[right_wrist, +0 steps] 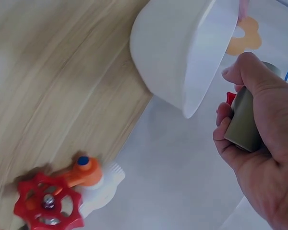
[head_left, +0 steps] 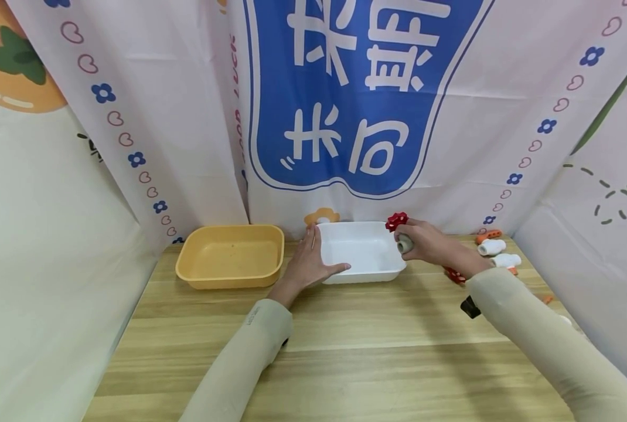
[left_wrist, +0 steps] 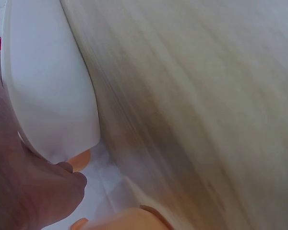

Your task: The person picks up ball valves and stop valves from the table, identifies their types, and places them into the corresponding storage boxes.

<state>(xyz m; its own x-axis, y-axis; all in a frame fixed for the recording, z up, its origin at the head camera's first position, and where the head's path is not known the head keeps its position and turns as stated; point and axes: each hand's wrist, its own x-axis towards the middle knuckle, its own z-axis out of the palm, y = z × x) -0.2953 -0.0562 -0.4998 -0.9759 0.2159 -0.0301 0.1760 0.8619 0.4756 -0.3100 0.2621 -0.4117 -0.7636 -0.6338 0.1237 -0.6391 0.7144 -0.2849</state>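
My left hand [head_left: 309, 261] rests on the left end of a white plastic tub [head_left: 366, 277], its fingers along the side rim and its thumb stretched over the front corner. In the left wrist view, fingertips touch the outer end of the tub [left_wrist: 50, 81]. Above the tub's right end, my right hand [head_left: 425, 240] grips a valve with a grey pipe body [head_left: 405, 243] and a red handwheel [head_left: 397, 221]. The right wrist view shows fingers and thumb wrapped round the grey body [right_wrist: 247, 122]; most of the red wheel is hidden there.
A yellow tub [head_left: 229, 283] stands left of the white one. Along the table's right edge lie white pipe fittings [head_left: 505, 260], an orange part [head_left: 489, 235], another red handwheel [head_left: 455, 275] and a black piece [head_left: 470, 307]. A printed curtain [head_left: 187, 146] hangs behind the table.
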